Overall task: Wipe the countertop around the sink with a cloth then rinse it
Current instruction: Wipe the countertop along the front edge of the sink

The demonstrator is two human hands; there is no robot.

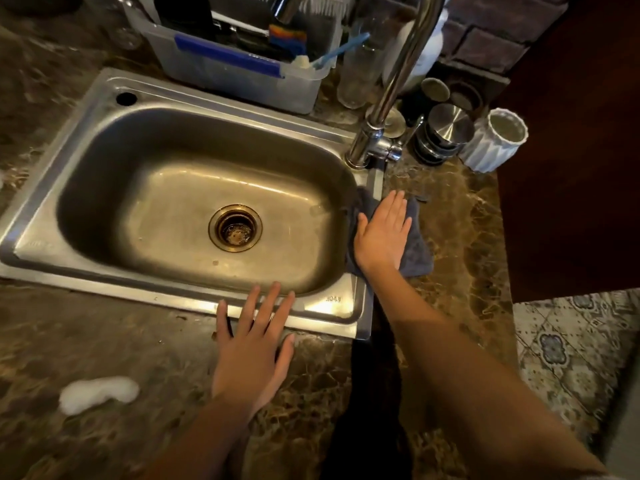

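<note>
Starting nearest the person, a blob of white foam [98, 394] sits on the bench [86, 341] toward its front edge, well to the left of both hands and apart from the cloth. Just beyond it the left hand [254, 344] lies flat and open, fingers spread and straight, palm on the bench and fingertips over the front rim of the sink [332, 304]. It holds nothing and looks to be bracing.

Farther back and to the right, the right hand [382, 233] presses flat on the grey cloth [417, 251], fingers straight and close together, pointing toward the back edge of the bench. It grips nothing; the open palm simply pins the cloth down. The cloth lies across the right rim of the sink, its left part drooping a little over the basin and its right part on the narrow strip of bench between the sink and the bench's right edge. Its long axis runs front to back, in line with that rim.

The right hand is the one on the cloth; the left is well apart from it. More bench lies ahead of the fingers, toward the base of the faucet [372, 143], so the next stroke is probably a slide along the rim. Beyond the faucet stand lidded jars [450, 128] and a white ribbed cup [495, 142], near enough that a far stroke could nudge them.
</note>
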